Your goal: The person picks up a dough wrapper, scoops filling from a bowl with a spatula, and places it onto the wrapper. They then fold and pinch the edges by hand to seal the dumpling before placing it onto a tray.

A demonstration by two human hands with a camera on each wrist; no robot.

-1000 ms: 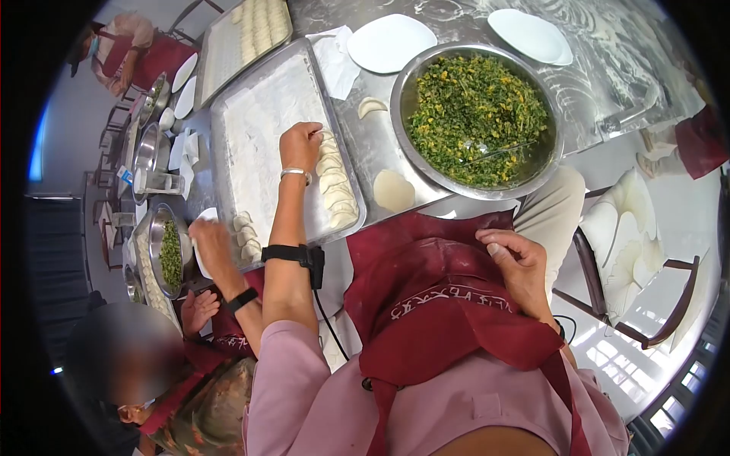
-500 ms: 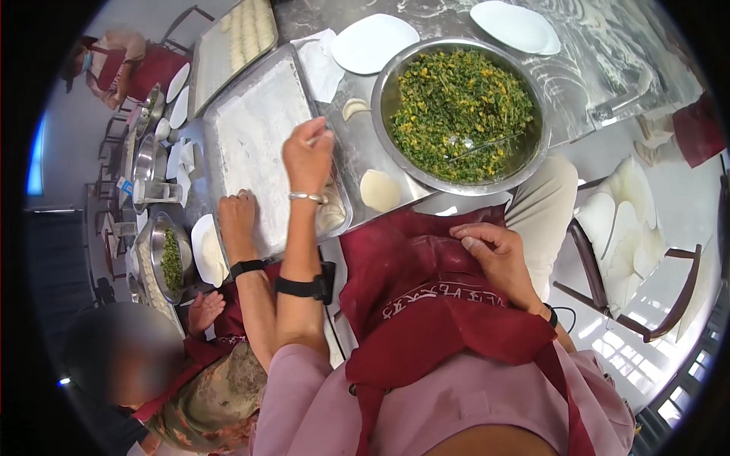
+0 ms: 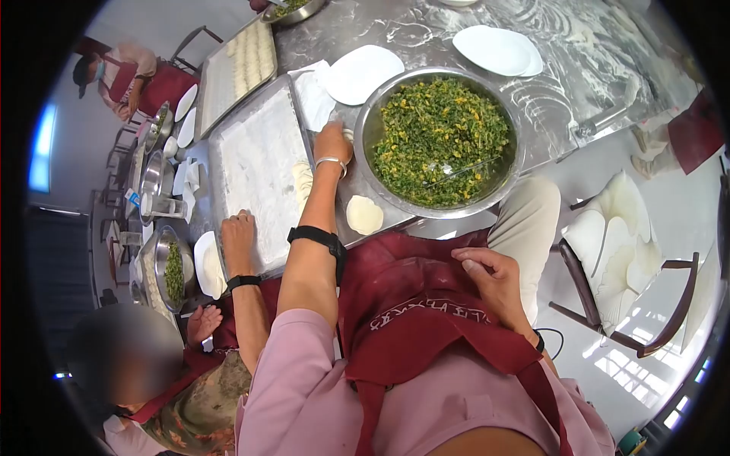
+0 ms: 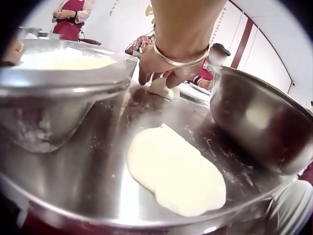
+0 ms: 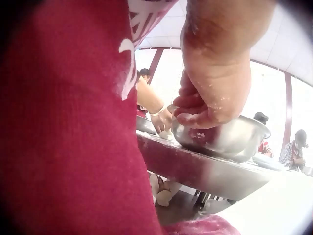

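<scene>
My left hand, with a silver bangle at its wrist, reaches between the tray and the bowl. Its fingers come down around a pale dumpling on the steel table, pinching it. Nearer to me lies a flat dough wrapper. To the hand's right stands a big steel bowl full of chopped green and yellow filling. On its left is a floured tray with a row of dumplings, partly hidden by my forearm. My right hand hovers loosely curled before the red apron, holding nothing.
White plates and a white cloth lie behind. A second tray of dumplings stands at the far left. Another person's hand rests at the tray's near left edge. A chair is at the right.
My left hand has lifted off the dumpling row in the tray and moved right, to the single dumpling on the table. The neighbour's hand moved to the tray's edge. My right hand stayed put.
</scene>
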